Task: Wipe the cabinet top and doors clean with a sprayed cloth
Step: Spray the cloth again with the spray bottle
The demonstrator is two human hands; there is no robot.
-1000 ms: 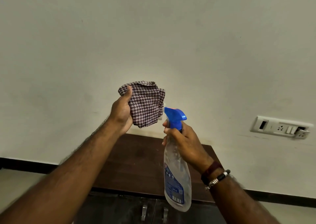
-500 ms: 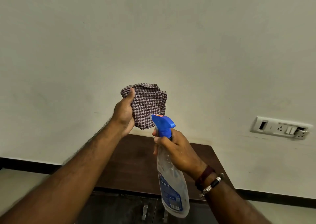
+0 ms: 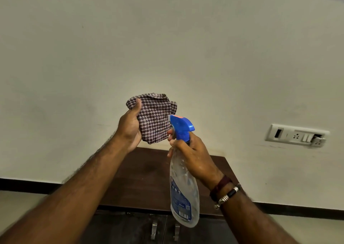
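Observation:
My left hand (image 3: 130,130) holds a folded checked cloth (image 3: 155,119) upright in front of the wall, thumb pressed on its top left corner. My right hand (image 3: 191,154) grips the neck of a clear spray bottle (image 3: 183,193) with a blue trigger head (image 3: 180,125); the nozzle sits right at the cloth's lower right edge, fingers on the trigger. Below both hands lies the dark brown cabinet top (image 3: 147,173). Its two dark doors (image 3: 130,229) with metal handles (image 3: 154,229) show at the bottom edge.
A pale wall fills most of the view. A white switch and socket plate (image 3: 296,136) is mounted on the wall to the right. A dark skirting strip (image 3: 297,208) runs along the wall's base on both sides of the cabinet.
The spray bottle has swung left and up until its nozzle meets the cloth. The left hand has kept the cloth in nearly the same place.

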